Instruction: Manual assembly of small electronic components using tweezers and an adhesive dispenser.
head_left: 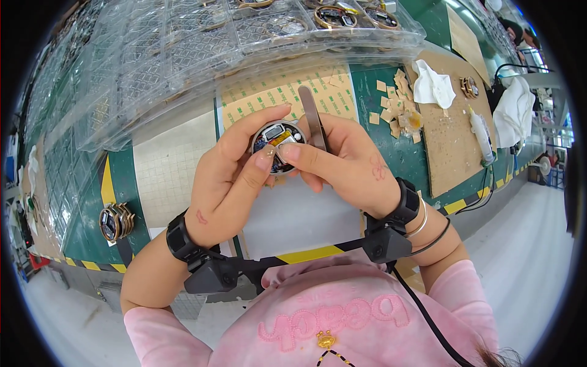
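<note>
Over the bench's middle, my left hand [223,177] is closed around the rim of a round watch case [273,131], its inside facing up. Small electronic parts, a silvery block and a yellow strip show within the case. My right hand [351,159] holds a pair of metal tweezers [310,110] among its fingers, tips hidden behind the hand or pointing away. Both thumbs press on the parts inside the case, nearly touching each other. Beneath the hands lie a whitish sheet [293,223] and a printed yellowish adhesive sheet [251,101].
Stacked clear plastic trays [183,67] with watch cases fill the far left. A pile of watch cases [116,221] stands at the left. Small tan squares [391,105], a white cloth [433,84], a cardboard sheet [455,144] and a white glue-gun-like tool [481,136] lie right.
</note>
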The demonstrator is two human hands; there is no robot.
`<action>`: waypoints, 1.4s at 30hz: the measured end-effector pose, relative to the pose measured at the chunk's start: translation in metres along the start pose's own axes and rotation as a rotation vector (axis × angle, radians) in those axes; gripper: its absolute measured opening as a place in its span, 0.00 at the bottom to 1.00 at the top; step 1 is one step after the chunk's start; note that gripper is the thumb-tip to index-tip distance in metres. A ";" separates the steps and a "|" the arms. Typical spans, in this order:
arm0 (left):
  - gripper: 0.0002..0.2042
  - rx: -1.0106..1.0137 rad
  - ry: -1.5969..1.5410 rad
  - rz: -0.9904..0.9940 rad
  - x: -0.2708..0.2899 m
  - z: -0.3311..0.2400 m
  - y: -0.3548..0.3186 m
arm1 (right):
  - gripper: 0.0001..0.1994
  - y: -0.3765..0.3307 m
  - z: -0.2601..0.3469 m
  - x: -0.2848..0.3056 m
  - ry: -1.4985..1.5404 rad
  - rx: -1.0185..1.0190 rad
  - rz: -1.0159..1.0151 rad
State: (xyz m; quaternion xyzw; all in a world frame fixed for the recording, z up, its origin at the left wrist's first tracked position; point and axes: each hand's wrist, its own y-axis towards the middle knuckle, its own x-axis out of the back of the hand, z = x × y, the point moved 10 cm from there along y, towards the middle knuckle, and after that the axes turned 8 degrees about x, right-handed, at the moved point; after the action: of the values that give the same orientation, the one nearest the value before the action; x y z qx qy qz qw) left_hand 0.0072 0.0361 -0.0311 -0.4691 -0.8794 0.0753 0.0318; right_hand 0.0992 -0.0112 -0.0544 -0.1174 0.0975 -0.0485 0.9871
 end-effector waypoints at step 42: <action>0.19 -0.100 -0.218 -0.046 0.012 0.004 -0.005 | 0.15 0.027 0.113 0.022 -0.363 0.372 -0.143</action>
State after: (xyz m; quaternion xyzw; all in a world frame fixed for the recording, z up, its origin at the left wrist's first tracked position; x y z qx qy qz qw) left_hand -0.0044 0.0433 -0.0342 -0.4389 -0.8908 0.0809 -0.0857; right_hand 0.1454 0.0376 0.0434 0.0527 -0.1000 -0.1133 0.9871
